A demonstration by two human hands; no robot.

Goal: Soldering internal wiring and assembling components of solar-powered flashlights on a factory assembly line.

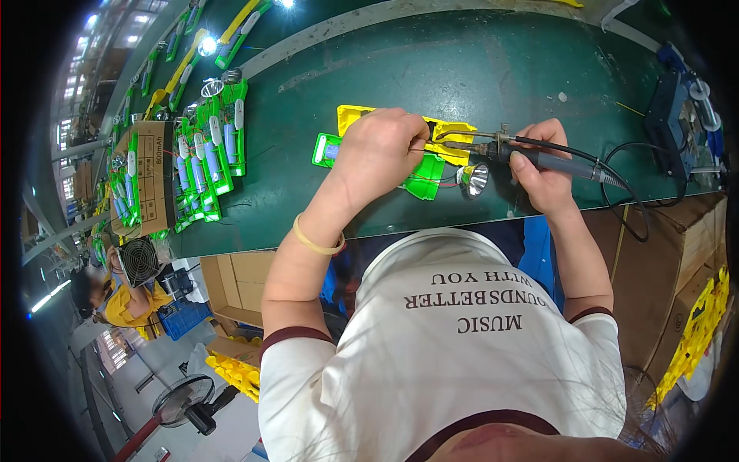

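Observation:
My right hand (543, 171) grips the dark handle of a soldering iron (571, 166). A metal feed tube (471, 135) is clamped along the iron, and its tip points left at my left hand's fingers. My left hand (385, 146) is closed in a pinch over the work; what the fingertips hold is too small to make out. Under and beyond it lies a yellow plastic housing (352, 115). Nearer me is a green housing half (425, 183) with a blue battery cell (332, 151), partly hidden by my left hand. A round lamp reflector (475, 180) sits right of it, with thin wires alongside.
At the left, several green housings with blue cells (204, 158) lie by a cardboard box (156, 177). A blue soldering station (668, 108) stands at the right, its black cable (635, 223) looping past the table edge. Another person (127, 296) sits beyond a small fan (139, 259).

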